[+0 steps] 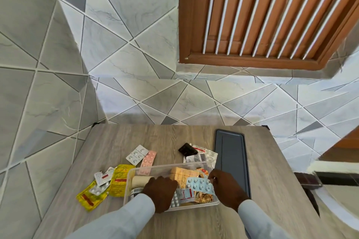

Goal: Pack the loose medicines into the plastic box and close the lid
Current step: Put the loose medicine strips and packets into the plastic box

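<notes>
A clear plastic box (128, 178) stands on the wooden table, holding several blister packs, sachets and a beige roll (140, 180). My left hand (160, 190) reaches down inside the box, palm down over the packs; whether it grips anything is hidden. My right hand (226, 186) pinches a light blue blister pack (200, 183) over the box's right part. The dark grey lid (232, 159) lies flat to the right of the box. Loose medicines remain outside: yellow sachets (121, 179), a white blister (137, 154), a pink blister (148, 159).
A black strip (186, 149) and silver barcode strips (202, 156) lie behind the box. More small blisters (103, 177) sit on the yellow sachets at left. Tiled walls and a wooden louvred window rise behind the table. The table's right edge (287, 163) drops off beside the lid.
</notes>
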Available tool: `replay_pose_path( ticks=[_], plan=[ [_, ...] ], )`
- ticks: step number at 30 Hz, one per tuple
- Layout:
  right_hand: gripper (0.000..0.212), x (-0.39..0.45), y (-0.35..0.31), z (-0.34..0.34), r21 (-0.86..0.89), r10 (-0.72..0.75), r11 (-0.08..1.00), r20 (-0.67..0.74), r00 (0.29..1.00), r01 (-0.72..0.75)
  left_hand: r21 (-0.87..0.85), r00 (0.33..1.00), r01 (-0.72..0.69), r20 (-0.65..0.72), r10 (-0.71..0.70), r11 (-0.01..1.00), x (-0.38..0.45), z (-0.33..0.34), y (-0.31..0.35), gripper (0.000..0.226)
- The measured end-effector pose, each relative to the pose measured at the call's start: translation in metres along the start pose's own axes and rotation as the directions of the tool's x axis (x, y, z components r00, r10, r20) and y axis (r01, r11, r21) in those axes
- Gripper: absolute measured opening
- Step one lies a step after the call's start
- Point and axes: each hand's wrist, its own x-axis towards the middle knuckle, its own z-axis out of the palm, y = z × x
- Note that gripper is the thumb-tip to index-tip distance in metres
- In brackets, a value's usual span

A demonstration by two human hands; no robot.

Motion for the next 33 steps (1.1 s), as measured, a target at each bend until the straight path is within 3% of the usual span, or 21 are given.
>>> replay_pose_path(
  ticks=[5, 10, 15, 21, 26, 29, 33],
  plan=[
    [0.02, 0.003, -0.005, 0.003, -0.059, -0.012, 0.998, 0.04, 0.999, 0.014, -0.032, 0.994, -0.001, -0.112, -0.002, 0.999, -0.003, 0.006, -0.002, 0.048],
    [0.023, -0.003, -0.011, 0.012, -0.094, -0.034, 0.995, 0.09, 0.995, 0.043, -0.064, 0.998, -0.069, -0.017, 0.068, 0.996, -0.001, 0.008, -0.004, 0.047],
    [0.025, -0.011, -0.015, 0.019, -0.104, -0.082, 0.99, 0.081, 0.993, 0.09, -0.063, 0.999, -0.049, 0.0, 0.049, 0.997, -0.001, 0.01, -0.002, 0.036],
    [0.017, -0.006, -0.018, 0.006, 0.037, -0.064, 0.997, 0.086, 0.994, 0.061, -0.284, 0.999, -0.025, -0.051, 0.011, 0.958, 0.0, 0.006, -0.023, 0.033],
    [0.01, 0.005, -0.014, -0.012, 0.125, -0.042, 0.991, -0.018, 0.999, 0.044, -0.579, 0.98, 0.078, -0.106, -0.17, 0.812, -0.001, -0.001, -0.06, 0.033],
    [0.013, 0.01, -0.011, -0.015, 0.159, -0.002, 0.987, -0.026, 1.0, 0.006, -0.582, 0.973, 0.127, -0.086, -0.216, 0.803, 0.003, -0.001, -0.076, 0.037],
    [0.017, 0.014, -0.011, -0.012, 0.141, 0.031, 0.99, -0.016, 0.999, -0.028, -0.433, 0.988, 0.145, 0.02, -0.152, 0.89, 0.012, -0.009, -0.078, 0.044]
  ],
)
